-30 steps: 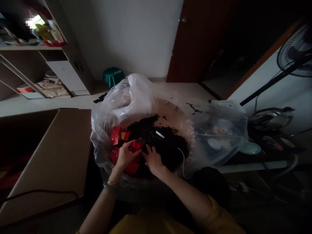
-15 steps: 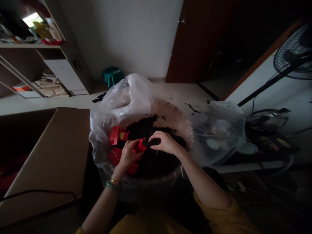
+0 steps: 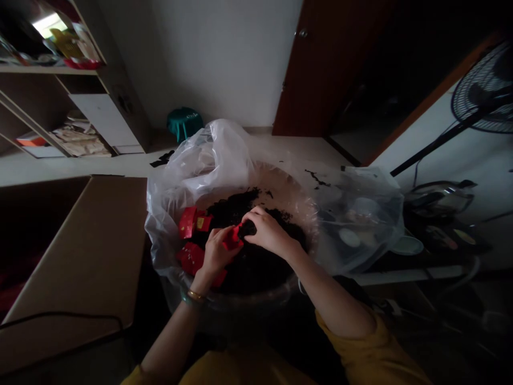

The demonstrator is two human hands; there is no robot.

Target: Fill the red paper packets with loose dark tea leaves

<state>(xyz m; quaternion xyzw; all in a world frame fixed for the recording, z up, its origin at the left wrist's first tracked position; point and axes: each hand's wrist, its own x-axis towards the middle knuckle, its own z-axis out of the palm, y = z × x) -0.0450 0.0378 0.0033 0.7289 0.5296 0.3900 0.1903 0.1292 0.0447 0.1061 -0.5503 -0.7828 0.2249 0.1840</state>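
Note:
My left hand (image 3: pixel 217 251) is closed around a small red packet (image 3: pixel 233 238), its open end turned to the right. At that end my right hand (image 3: pixel 266 230) curls its thumb and fingers around a clump of dark, loose, leaf-like stuff (image 3: pixel 247 229), touching the packet's mouth. Below both hands lies a heap of the same dark stuff (image 3: pixel 260 267), in a wide round basin (image 3: pixel 276 179) lined with clear plastic. More red packets (image 3: pixel 188 223) rest at the basin's left side, some partly behind my left hand and forearm.
A cardboard box (image 3: pixel 96 240) stands open at the left. Clear plastic sheeting (image 3: pixel 228 149) bunches up behind the basin and spreads right over dishes (image 3: pixel 349 237). A kettle (image 3: pixel 444 195) and a standing fan (image 3: pixel 487 96) are at the right, a green-covered bin (image 3: pixel 185 124) by the wall.
My right hand rose from the heap, where a white-ended dark device with a white cable showed earlier, and came left to the red packet's mouth. My left hand shifted slightly right with the packet.

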